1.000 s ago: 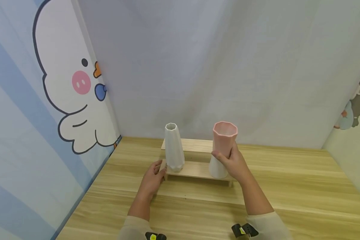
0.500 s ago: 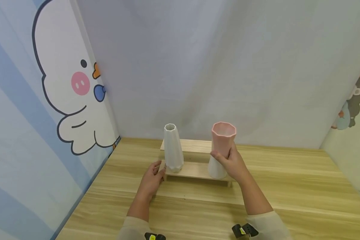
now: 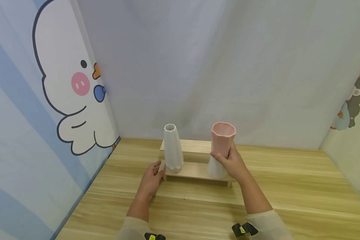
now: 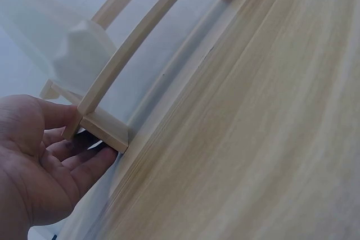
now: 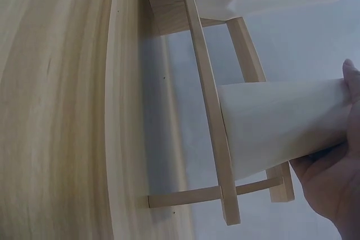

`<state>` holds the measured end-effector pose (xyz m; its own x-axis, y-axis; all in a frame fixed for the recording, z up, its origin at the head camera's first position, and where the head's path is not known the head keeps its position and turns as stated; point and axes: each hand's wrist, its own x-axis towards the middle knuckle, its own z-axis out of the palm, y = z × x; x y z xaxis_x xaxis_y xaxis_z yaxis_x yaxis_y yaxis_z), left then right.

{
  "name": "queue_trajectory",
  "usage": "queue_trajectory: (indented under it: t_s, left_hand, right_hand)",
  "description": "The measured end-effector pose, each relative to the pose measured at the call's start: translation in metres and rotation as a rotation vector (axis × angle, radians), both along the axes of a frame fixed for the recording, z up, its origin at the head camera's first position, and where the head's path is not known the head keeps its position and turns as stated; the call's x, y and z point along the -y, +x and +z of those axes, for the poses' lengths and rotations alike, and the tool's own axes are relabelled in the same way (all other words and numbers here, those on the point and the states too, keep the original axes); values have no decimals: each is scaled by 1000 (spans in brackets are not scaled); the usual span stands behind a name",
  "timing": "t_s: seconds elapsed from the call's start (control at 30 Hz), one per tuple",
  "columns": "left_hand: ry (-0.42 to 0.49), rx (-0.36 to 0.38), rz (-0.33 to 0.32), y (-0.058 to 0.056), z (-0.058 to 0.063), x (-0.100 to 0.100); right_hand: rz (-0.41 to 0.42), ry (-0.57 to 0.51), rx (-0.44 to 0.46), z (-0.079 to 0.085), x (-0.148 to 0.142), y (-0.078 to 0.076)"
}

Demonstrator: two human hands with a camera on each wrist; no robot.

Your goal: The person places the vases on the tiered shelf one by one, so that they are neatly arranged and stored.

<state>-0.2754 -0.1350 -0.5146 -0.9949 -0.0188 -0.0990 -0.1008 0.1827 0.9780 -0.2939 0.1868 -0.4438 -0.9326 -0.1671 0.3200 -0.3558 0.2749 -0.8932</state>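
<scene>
A two-tier wooden display stand (image 3: pixel 193 170) stands on the table. On the left of its lower tier rises a faceted white vase (image 3: pixel 173 150), upright. My left hand (image 3: pixel 151 179) grips the stand's left end; the left wrist view has the thumb by the corner and the fingers around the side piece (image 4: pixel 104 130). A vase, pink above and white below (image 3: pixel 221 143), is at the right of the lower tier. My right hand (image 3: pixel 234 164) holds it around the middle. In the right wrist view the vase's base (image 5: pixel 247 130) meets the lower tier.
The upper tier (image 3: pixel 195 146) runs behind both vases. The wood-grain table (image 3: pixel 198 213) reaches back to a pale curtain (image 3: pixel 258 83). A curtain with a cartoon bird (image 3: pixel 69 83) hangs on the left, and a printed wall (image 3: pixel 351 133) is on the right.
Both hands, both vases and the stand keep their places. The whole head view has shifted very slightly.
</scene>
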Motion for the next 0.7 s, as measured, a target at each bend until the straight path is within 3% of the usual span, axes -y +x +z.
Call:
queue_trajectory:
  t_s: [0.7]
  left_hand:
    - [7, -5, 6, 1, 2, -1]
  right_hand:
    - [3, -44, 32, -5, -5, 5]
